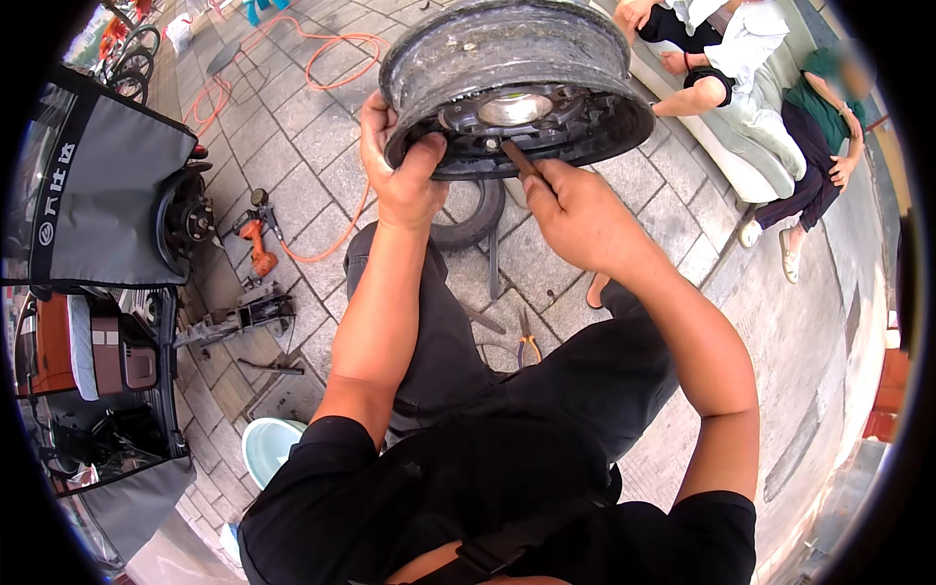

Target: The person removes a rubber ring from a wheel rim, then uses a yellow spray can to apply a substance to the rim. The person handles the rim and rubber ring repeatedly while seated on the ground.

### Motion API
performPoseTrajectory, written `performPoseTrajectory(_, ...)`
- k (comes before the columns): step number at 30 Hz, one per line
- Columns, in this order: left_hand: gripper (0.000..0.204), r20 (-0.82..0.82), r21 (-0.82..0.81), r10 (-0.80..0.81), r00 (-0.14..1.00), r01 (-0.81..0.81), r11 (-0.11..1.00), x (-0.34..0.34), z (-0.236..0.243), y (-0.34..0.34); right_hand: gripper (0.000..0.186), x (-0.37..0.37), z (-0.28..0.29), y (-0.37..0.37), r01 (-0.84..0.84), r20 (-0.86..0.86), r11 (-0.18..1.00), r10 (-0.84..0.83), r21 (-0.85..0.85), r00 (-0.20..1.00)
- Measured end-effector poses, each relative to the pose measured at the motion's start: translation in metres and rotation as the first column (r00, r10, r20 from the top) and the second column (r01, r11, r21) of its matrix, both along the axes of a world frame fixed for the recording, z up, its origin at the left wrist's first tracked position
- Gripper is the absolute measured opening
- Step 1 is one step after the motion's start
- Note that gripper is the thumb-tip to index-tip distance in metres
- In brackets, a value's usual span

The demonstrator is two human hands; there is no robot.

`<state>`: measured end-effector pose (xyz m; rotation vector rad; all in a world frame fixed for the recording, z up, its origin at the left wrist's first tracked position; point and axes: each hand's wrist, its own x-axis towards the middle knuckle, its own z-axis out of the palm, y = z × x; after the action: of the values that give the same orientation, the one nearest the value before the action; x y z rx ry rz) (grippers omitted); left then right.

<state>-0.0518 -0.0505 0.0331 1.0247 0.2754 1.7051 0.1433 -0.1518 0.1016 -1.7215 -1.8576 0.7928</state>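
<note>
OK, L hand [408, 175] grips wheel rim [507, 60] at lower L edge; R hand [577, 210] closed tight round flat bar [518, 156], tip nr rim's inside.

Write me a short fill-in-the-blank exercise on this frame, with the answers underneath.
1. The narrow brown tool held up to the wheel rim is in the person's ____ hand.
2. The pale basin stands on the paving to the person's ____.
3. The handheld power tool on the ground has dark parts and a brightly coloured ____ body.
4. The two-handled tool lying between the person's legs is a pair of ____.

Missing words: right; left; orange; pliers.
</note>
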Motion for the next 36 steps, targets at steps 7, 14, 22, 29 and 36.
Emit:
performPoseTrajectory(7, 0.07, -0.103, 0.069, 0.084, 0.991, -0.077, 0.995, -0.001, -0.002, -0.001, 0.037, -0.009, -0.003, 0.007, -0.009, 0.018, 1.0, 0.009, -0.014, 1.0)
performPoseTrajectory(14, 0.07, -0.121, 0.063, 0.071, 0.99, -0.063, 0.996, -0.002, 0.0, -0.008, 0.035, -0.022, 0.002, 0.01, -0.005, 0.255, 1.0, 0.002, 0.012, 0.967)
performPoseTrajectory(22, 0.072, -0.22, 0.112, 0.142, 0.965, -0.119, 0.986, -0.003, 0.0, -0.014, 0.032, -0.009, 0.008, 0.03, -0.102, -0.535, 0.832, -0.251, -0.545, 0.807)
performPoseTrajectory(29, 0.07, -0.32, 0.141, 0.091, 0.943, -0.047, 0.989, 0.013, -0.007, -0.02, 0.034, -0.003, -0.004, 0.036, 0.005, -0.062, 0.941, -0.028, -0.339, 0.998)
performPoseTrajectory(36, 0.068, -0.378, 0.111, 0.394, 0.838, -0.381, 0.918, 0.011, -0.021, 0.01, 0.038, 0.006, -0.047, 0.018, -0.032, 0.168, 0.989, 0.057, -0.146, 0.984)
